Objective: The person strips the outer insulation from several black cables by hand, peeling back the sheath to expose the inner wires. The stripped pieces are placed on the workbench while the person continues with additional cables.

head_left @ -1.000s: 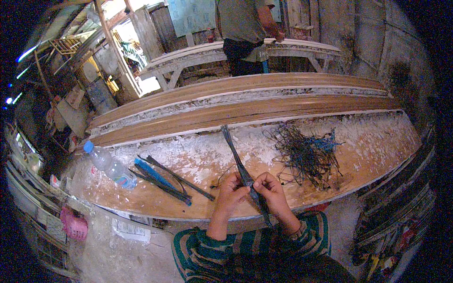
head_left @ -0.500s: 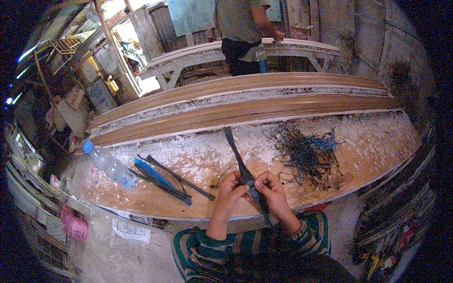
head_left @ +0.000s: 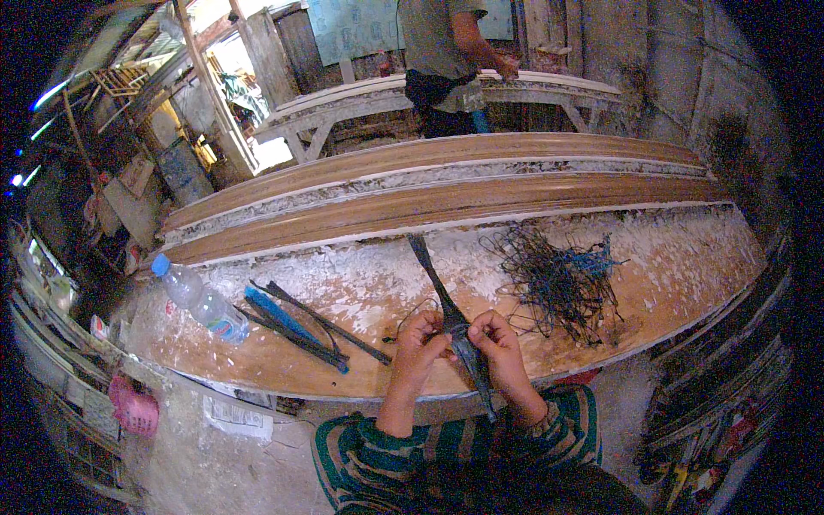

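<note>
Now the black bundle (head_left: 450,309) looks wider between the fingers than a second ago, and its top end sits lower. Left hand (head_left: 418,348) and right hand (head_left: 500,348) both hold it in a narrow grip, low middle of the frame, over one counter (head_left: 257,369). One bottle (head_left: 202,300) is left, one string tangle (head_left: 562,287) right.

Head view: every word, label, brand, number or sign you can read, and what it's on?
None readable.
Clear bottle, label: too blurred.
White sheet, lower left: print too small.
Pink container: marks too blurred.
Pale blue wall sheet: pattern or print, can't tell.
Held dark bundle: no lettering visible.
</note>
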Demonstrator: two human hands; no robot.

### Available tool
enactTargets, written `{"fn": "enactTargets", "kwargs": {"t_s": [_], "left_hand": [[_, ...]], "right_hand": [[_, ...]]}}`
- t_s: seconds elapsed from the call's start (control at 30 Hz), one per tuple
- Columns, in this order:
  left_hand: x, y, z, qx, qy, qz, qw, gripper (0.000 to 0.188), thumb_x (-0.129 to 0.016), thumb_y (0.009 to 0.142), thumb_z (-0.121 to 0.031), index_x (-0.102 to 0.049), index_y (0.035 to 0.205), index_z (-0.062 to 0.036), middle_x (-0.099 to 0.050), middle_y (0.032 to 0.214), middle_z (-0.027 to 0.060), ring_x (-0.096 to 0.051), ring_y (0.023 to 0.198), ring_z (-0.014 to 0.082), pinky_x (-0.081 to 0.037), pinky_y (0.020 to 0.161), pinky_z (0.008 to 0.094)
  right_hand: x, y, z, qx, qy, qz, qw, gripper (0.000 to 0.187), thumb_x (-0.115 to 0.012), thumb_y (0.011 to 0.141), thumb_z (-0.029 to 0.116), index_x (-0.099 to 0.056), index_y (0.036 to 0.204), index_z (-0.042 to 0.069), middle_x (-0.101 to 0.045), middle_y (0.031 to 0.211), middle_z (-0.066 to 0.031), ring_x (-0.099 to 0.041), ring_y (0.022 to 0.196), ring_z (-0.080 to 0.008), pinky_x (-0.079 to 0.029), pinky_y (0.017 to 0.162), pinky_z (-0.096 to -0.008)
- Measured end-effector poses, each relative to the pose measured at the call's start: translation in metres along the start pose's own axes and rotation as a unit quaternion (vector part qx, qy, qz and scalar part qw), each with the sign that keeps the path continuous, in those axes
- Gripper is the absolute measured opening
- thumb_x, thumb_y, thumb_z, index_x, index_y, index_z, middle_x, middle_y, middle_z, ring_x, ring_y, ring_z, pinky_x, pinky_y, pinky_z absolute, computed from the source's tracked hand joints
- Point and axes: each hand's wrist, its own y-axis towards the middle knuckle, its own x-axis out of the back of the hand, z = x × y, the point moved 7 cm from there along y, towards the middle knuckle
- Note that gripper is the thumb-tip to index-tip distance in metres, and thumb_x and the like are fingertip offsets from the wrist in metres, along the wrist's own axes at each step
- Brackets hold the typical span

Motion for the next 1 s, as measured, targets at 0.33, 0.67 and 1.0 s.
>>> {"fn": "enactTargets", "kwargs": {"t_s": [0.33,0.67,1.0], "left_hand": [[-0.001,0.000,-0.005,-0.048,0.075,-0.019,0.996,0.014,-0.052,0.076,0.004,-0.051,0.089,-0.0003,-0.055,0.076,0.0043,-0.053,0.057,0.0099,-0.047,0.047,0.0221],[-0.007,-0.004,-0.007,-0.021,0.108,-0.002,0.994,0.003,-0.055,0.079,-0.005,-0.055,0.079,-0.0020,-0.052,0.063,-0.0013,-0.047,0.050,0.0052,-0.038,0.041,0.0187],[-0.010,-0.005,-0.021,-0.111,0.220,-0.013,0.969,0.012,-0.057,0.082,-0.014,-0.056,0.079,-0.0028,-0.051,0.060,-0.0013,-0.046,0.048,0.0047,-0.037,0.040,0.0191]], "right_hand": [[0.008,0.005,-0.011,0.011,-0.035,-0.015,0.999,0.011,-0.056,0.082,0.012,-0.047,0.079,0.007,-0.052,0.070,-0.0010,-0.049,0.063,-0.0077,-0.041,0.059,-0.0215],[0.001,0.003,-0.004,0.026,-0.027,-0.006,0.999,0.011,-0.060,0.078,0.004,-0.051,0.085,0.005,-0.054,0.075,0.0002,-0.050,0.069,-0.0075,-0.042,0.063,-0.0208],[0.006,0.002,-0.004,0.001,-0.078,-0.023,0.997,0.014,-0.060,0.080,0.010,-0.050,0.072,0.006,-0.053,0.064,0.0012,-0.045,0.058,-0.0057,-0.037,0.055,-0.0206]]}}
